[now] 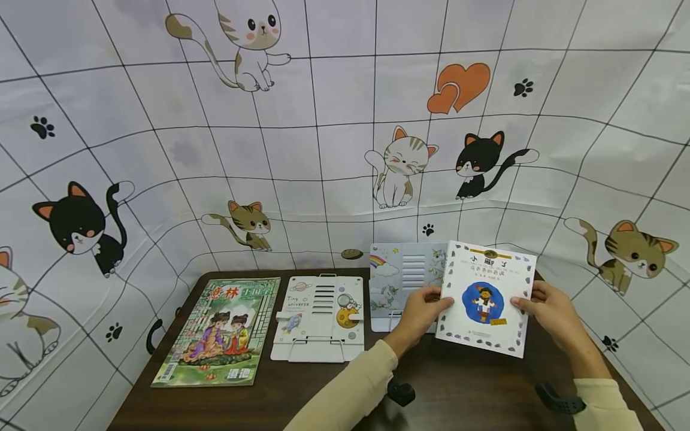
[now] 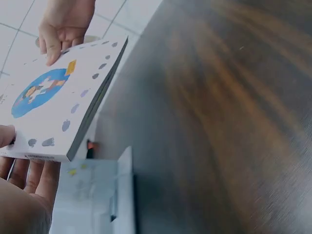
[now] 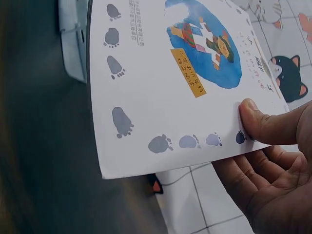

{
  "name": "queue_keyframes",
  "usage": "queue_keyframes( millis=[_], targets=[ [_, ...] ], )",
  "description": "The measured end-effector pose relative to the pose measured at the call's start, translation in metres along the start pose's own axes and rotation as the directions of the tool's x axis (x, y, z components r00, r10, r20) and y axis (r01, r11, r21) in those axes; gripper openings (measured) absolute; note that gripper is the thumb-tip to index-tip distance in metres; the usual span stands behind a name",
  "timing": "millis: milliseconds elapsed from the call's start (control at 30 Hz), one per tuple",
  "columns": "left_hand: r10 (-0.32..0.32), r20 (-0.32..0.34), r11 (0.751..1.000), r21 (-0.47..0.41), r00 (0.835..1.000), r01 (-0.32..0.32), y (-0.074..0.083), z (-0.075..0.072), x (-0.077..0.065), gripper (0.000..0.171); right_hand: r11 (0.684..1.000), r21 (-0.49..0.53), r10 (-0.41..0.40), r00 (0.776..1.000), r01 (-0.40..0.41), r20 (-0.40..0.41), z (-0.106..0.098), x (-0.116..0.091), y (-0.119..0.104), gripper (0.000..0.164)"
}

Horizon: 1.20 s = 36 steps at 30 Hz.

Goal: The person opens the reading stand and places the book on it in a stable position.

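A white book (image 1: 485,335) with a blue round picture and a border of small footprints is held up over the right side of the table. My left hand (image 1: 423,317) grips its left edge, thumb on the cover and fingers behind. On the opposite edge my right hand (image 1: 555,311) pinches it the same way, its thumb (image 3: 268,124) lying on the cover. Behind the book, partly hidden by it, stands a pale blue book stand (image 1: 385,281) with a rainbow and unicorns. In the left wrist view the book's spine and lower edge (image 2: 97,102) show it tilted.
Left of the hands, a white book stand (image 1: 318,299) with space pictures lies on the dark wooden table (image 1: 307,401). Further left is a green illustrated magazine (image 1: 221,335). A cloth (image 1: 345,149) printed with cats rises behind and beside the table.
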<state>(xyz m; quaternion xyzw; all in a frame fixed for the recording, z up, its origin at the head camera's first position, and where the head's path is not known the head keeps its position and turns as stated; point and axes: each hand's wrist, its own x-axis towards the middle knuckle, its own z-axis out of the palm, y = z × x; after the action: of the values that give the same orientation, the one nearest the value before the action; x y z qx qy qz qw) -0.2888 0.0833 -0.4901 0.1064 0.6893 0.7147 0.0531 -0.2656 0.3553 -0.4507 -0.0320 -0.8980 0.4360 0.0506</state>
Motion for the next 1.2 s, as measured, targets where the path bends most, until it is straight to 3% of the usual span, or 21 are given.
queue_keyframes(
  millis=[267,533,900,1200],
  targets=[
    [0.105,-0.025,0.986,0.135,0.994,-0.101,0.012,-0.028,0.014,0.025,0.994,0.044,-0.098,0.995,0.098,0.003,0.013,0.010,-0.024,0.060],
    [0.153,-0.064,0.975,0.174,0.986,-0.140,0.026,-0.051,0.016,0.023,0.986,0.060,-0.153,0.988,0.153,-0.007,0.027,0.022,-0.046,0.057],
    [0.147,-0.102,0.975,0.181,0.984,-0.127,0.037,-0.074,0.017,0.025,0.970,0.019,-0.240,0.968,0.242,-0.072,0.039,0.037,-0.077,0.051],
    [0.176,-0.133,0.955,0.262,0.975,-0.137,0.047,-0.090,0.021,0.026,0.959,0.023,-0.277,0.954,0.281,-0.112,0.051,0.049,-0.092,0.041]
  ],
)
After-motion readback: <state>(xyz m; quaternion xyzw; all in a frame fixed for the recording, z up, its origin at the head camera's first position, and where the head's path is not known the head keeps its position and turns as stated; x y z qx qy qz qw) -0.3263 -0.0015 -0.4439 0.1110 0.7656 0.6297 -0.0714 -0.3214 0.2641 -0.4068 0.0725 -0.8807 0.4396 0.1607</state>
